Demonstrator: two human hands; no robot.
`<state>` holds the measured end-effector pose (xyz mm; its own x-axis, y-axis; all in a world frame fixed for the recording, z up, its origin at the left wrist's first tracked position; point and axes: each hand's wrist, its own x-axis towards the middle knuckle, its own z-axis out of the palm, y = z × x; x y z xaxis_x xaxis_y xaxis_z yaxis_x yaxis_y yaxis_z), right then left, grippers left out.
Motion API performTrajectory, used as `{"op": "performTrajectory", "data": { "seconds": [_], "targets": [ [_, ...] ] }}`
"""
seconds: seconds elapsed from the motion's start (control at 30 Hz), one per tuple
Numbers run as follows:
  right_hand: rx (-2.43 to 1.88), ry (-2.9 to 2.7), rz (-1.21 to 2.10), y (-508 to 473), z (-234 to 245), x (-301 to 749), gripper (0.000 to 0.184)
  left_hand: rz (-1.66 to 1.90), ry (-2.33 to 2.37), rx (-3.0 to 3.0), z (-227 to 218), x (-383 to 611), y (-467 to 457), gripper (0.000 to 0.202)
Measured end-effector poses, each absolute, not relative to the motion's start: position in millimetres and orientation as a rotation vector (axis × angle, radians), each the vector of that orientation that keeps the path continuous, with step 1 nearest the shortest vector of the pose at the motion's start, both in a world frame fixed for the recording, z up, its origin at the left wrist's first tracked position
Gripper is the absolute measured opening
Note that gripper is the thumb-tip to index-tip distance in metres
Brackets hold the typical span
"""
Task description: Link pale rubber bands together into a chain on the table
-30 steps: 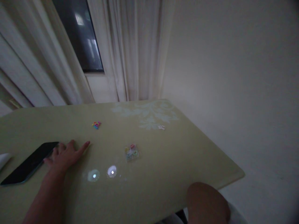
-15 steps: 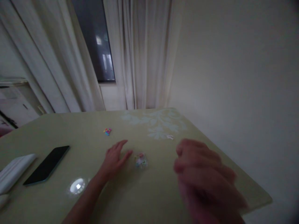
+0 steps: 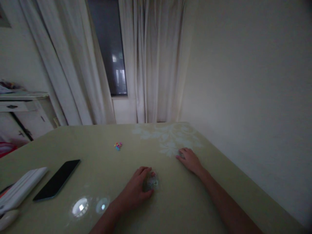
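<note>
Box point(image 3: 155, 182) – left hand point(image 3: 138, 186) grasps it, likely to steady; right hand point(image 3: 189, 160) toward table's point(image 3: 175, 208) far-right corner – can't tell grip.

We see a smooth, glossy table point(image 3: 175, 208) that mirrors lamps as bright spots. The small box point(image 3: 155, 182) looks like clear, shiny plastic, and the little coloured pieces point(image 3: 118, 145) look like plastic too. We find smooth dark glass on the flat device point(image 3: 57, 180), glass in the window point(image 3: 107, 42), soft pleated cloth in the curtains point(image 3: 73, 65), and a matt, even wall point(image 3: 248, 81).
</note>
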<state>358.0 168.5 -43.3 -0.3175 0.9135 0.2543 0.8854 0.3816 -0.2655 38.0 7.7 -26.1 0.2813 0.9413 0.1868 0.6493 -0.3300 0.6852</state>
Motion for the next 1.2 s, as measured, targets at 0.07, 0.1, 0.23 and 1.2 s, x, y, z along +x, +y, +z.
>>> {"op": "performTrajectory", "data": {
  "seconds": [0.07,0.1,0.23,1.2],
  "targets": [
    [-1.6,-2.267,0.118,168.5,-38.7,359.4,0.043,0.823,1.396,2.063,-24.6,36.9,7.3,0.068],
    [-1.617,-2.257,0.123,168.5,-36.0,361.3,0.044,0.833,1.393,2.067,-24.4,36.6,7.5,0.067],
    [-1.443,-2.225,0.228,165.7,-28.2,370.8,0.034,0.839,1.461,2.079,-27.8,37.4,9.6,0.064],
    [-0.486,-2.64,0.987,87.1,8.3,276.0,0.048,0.688,1.429,2.363,-24.8,27.4,13.2,0.059]
  ]
}}
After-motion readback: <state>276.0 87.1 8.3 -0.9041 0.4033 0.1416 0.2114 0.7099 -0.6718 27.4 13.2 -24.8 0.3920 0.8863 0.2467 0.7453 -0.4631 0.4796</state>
